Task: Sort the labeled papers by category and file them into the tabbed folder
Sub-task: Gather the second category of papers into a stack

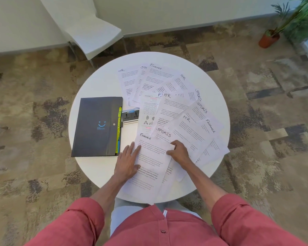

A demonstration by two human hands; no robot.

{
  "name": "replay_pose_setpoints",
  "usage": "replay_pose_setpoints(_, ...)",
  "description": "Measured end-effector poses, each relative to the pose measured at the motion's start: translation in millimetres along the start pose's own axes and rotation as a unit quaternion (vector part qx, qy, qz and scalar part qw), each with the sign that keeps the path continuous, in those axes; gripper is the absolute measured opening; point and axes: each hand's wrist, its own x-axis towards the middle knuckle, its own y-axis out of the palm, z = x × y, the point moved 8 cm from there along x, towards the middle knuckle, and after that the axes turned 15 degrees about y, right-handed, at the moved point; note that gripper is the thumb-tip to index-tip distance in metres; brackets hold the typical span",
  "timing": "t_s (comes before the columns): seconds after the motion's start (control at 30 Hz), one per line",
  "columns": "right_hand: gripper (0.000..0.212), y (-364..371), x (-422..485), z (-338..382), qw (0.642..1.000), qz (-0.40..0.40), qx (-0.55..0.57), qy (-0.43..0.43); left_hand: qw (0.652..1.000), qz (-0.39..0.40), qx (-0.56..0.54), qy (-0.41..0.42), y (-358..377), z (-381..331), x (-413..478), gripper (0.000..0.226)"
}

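Several white sheets marked HR, SPORTS and FINANCE lie fanned over the round white table (96, 171). The nearest is a FINANCE sheet (150, 162) at the front edge. My left hand (127, 161) rests flat on its left side with straight fingers. My right hand (178, 151) pinches that sheet's upper right edge, next to a SPORTS sheet (164, 134). An HR sheet (188, 132) lies further right. The dark tabbed folder (96, 126) lies closed on the table's left, with yellow and blue tabs (119, 128) sticking out of its right edge.
A small socket box (130, 115) sits in the table's middle, partly under papers. A white chair (89, 31) stands behind the table on the left. A potted plant (274, 34) is on the carpet at the far right.
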Motion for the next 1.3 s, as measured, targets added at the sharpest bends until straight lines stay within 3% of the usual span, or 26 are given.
replay_pose_setpoints(0.2,0.033,16.6,-8.1,-14.3,0.992,0.117,0.037,0.008,1.000,0.009,-0.024,-0.004,-1.1,-2.3,2.0,0.103)
replay_pose_setpoints(0.3,0.035,-1.8,-15.2,-0.8,0.986,0.124,0.116,-0.001,0.992,-0.043,-0.122,0.005,-11.3,-1.2,7.6,0.106)
replay_pose_setpoints(0.47,0.031,-39.9,-32.0,30.4,0.978,0.140,0.151,-0.033,0.917,-0.128,-0.365,-0.092,-30.3,13.1,15.3,0.114)
replay_pose_setpoints(0.53,0.032,-49.1,-32.6,36.0,0.976,0.133,0.167,-0.031,0.868,-0.123,-0.468,-0.111,-32.7,10.3,18.8,0.093)
replay_pose_setpoints(0.67,0.031,-53.1,-30.4,32.9,0.969,0.138,0.206,-0.003,0.786,-0.144,-0.586,-0.130,-39.8,4.9,20.8,0.029)
replay_pose_setpoints(0.8,0.012,-52.4,-27.0,17.9,0.961,0.153,0.227,0.022,0.761,-0.138,-0.616,-0.146,-41.4,4.0,16.2,0.024)
replay_pose_setpoints(0.87,0.019,-58.1,-17.8,4.4,0.970,0.104,0.219,0.035,0.752,-0.142,-0.624,-0.156,-40.1,8.4,12.8,0.026)
replay_pose_setpoints(0.97,0.014,-83.5,-5.3,-13.1,0.992,-0.090,0.089,-0.013,0.743,-0.152,-0.626,-0.178,-39.8,17.0,7.1,0.028)
replay_pose_setpoints(1.03,0.028,-91.0,-3.1,-16.9,0.979,-0.187,-0.048,-0.059,0.740,-0.151,-0.626,-0.192,-38.2,22.8,4.2,0.028)
replay_pose_setpoints(1.17,0.065,-66.9,1.8,-12.7,0.945,-0.183,-0.246,-0.114,0.740,-0.153,-0.617,-0.219,-36.6,32.2,1.1,0.026)
replay_pose_setpoints(1.3,0.072,-41.9,-6.4,-0.1,0.920,-0.177,-0.315,-0.149,0.734,-0.162,-0.615,-0.239,-39.1,34.5,-0.6,0.023)
